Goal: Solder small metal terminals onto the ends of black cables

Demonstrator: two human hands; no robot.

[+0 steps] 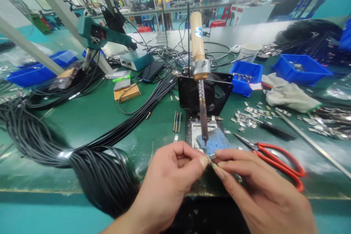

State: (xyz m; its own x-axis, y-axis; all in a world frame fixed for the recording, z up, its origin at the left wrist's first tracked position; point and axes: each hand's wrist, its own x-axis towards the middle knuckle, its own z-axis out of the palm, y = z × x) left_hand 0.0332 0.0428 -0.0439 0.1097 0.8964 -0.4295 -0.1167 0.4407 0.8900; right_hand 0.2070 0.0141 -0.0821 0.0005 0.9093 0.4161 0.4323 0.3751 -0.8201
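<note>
My left hand point(172, 172) is closed in a pinch just below the soldering iron's tip; what its thumb and forefinger hold is mostly hidden. Against it, my right hand point(255, 182) pinches a small metal connector point(212, 156) between thumb and fingers, with thin wire ends showing between the two hands. A soldering iron point(202, 98) with a wooden handle is clamped upright, tip down, over a blue sponge point(215, 140) in a metal tray. Beside my right hand lie scissors point(276, 157) with red handles. A large bundle of black cables point(101, 179) lies left of my left hand.
A black fan point(219, 95) stands behind the iron. Loose metal connectors point(253, 115) are scattered at the right, near a blue bin point(245, 75), a larger blue bin point(301, 69) and a pale glove point(290, 95). A green soldering gun point(104, 36) stands back left.
</note>
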